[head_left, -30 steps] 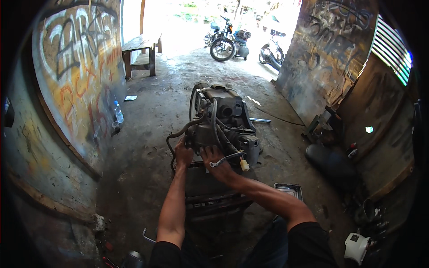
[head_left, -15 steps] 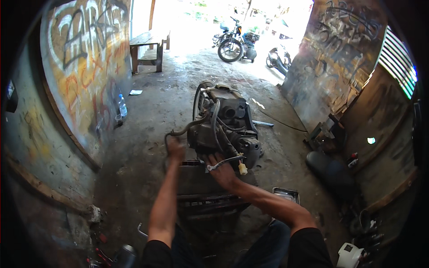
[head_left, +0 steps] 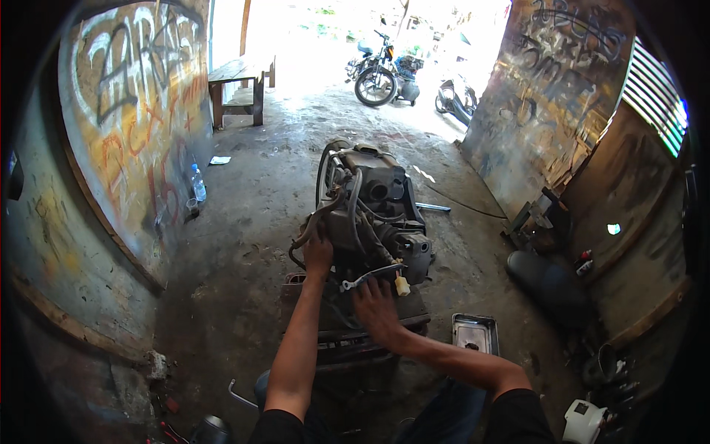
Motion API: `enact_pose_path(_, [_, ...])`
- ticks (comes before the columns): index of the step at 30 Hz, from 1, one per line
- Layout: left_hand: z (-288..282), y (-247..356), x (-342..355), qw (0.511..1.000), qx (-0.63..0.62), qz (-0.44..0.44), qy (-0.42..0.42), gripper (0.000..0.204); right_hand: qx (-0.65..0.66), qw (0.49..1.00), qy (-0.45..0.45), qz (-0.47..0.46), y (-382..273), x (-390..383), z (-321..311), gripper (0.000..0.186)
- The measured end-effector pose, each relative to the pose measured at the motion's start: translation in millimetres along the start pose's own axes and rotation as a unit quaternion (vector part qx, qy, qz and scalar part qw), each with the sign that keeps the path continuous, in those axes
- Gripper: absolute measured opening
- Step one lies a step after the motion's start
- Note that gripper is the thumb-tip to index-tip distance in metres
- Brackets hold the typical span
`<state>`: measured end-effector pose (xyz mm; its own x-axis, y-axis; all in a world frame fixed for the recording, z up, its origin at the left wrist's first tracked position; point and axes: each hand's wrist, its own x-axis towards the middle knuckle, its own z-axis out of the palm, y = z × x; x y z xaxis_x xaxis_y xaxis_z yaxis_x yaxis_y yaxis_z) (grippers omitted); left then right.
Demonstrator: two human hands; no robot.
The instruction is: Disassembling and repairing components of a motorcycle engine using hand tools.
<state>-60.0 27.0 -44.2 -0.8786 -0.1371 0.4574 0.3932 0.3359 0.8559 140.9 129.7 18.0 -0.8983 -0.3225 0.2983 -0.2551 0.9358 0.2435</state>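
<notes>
A dark, greasy motorcycle engine [head_left: 384, 181] rests in front of me on a low dark stand [head_left: 410, 314]. My left hand [head_left: 318, 253] is at the engine's left side, against a thick black hose [head_left: 316, 222]; its fingertips are hidden there. Just below the engine's near end, my right hand [head_left: 377, 307] lies with fingers stretched out and slightly apart. Above those fingers runs a cable with a metal end [head_left: 355, 283]. A pale plastic connector [head_left: 402, 286] hangs beside them on the right.
A metal tray [head_left: 481, 333] lies on the floor to the right, with a black motorcycle seat [head_left: 543, 277] beyond it. A bent metal rod [head_left: 240, 394] is near my left knee. Far off stand a bench [head_left: 237, 72] and a motorcycle [head_left: 376, 85]. A water bottle [head_left: 198, 183] is by the left wall.
My left hand has moved right and slightly down, in against the engine and hose. My right hand has drawn back a little toward me from under the cable.
</notes>
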Motion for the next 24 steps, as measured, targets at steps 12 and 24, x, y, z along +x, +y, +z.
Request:
enact_pose_path(12, [-5, -21, -11, 0.988, -0.039, -0.038, -0.141, 0.048, 0.42, 0.712, 0.3, 0.476, 170, -26, 31, 0.031])
enact_pose_path(24, [2, -69, -9, 0.966, -0.141, 0.03, -0.213, 0.069, 0.805, 0.502, 0.114, 0.295, 171, -30, 112, 0.069])
